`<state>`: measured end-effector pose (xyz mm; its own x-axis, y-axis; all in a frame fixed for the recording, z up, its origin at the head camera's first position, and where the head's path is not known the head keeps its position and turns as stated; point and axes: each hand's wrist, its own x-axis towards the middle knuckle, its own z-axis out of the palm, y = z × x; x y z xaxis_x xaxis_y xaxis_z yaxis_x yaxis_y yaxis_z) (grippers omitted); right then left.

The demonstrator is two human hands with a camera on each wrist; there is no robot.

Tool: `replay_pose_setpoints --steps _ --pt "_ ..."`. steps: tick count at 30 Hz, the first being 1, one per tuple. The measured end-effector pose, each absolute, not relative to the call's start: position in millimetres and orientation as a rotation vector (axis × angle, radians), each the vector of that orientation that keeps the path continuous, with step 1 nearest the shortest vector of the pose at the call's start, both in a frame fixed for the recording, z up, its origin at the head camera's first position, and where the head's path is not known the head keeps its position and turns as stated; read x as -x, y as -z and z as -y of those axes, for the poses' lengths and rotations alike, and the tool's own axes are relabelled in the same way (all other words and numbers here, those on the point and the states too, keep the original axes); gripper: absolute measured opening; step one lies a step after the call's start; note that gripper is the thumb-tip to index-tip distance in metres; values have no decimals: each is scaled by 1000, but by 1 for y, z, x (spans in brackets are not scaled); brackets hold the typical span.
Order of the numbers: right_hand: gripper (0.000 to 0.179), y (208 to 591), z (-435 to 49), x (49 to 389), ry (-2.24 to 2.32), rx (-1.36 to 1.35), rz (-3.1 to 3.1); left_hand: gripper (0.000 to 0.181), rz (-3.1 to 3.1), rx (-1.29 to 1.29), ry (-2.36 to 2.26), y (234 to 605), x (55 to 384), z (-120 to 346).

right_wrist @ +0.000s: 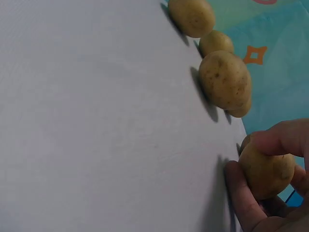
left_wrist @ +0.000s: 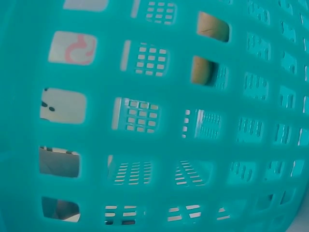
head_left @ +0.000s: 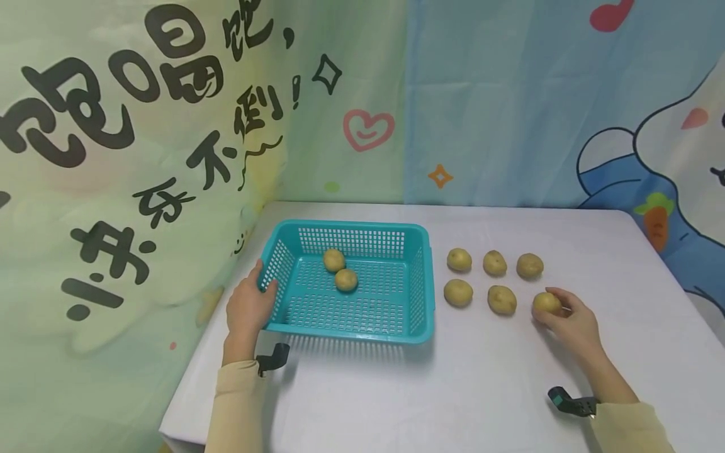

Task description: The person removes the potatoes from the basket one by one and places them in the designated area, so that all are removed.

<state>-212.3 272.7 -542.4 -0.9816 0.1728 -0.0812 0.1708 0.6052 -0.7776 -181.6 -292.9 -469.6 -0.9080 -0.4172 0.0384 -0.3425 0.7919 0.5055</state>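
Pinching a potato [head_left: 547,302] toward the tabletop's [head_left: 487,377] right edge is the right hand [head_left: 576,324]; the left hand [head_left: 247,306] grips a turquoise basket [head_left: 347,335] near the left edge.

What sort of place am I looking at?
Probably an indoor setup staged for recording, rather than a working kitchen: a white-topped table stands before a printed cartoon backdrop, and a small black device sits at each wrist.

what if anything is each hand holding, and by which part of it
The right hand holds a potato around its sides, between thumb and fingers; the left hand grips the teal plastic basket by the rim at its left end.
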Motion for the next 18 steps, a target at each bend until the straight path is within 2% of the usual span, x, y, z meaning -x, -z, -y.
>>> replay_pose_setpoints --steps 18 --pt "61 554 -271 212 -1156 250 2800 62 2826 -608 755 469 181 292"
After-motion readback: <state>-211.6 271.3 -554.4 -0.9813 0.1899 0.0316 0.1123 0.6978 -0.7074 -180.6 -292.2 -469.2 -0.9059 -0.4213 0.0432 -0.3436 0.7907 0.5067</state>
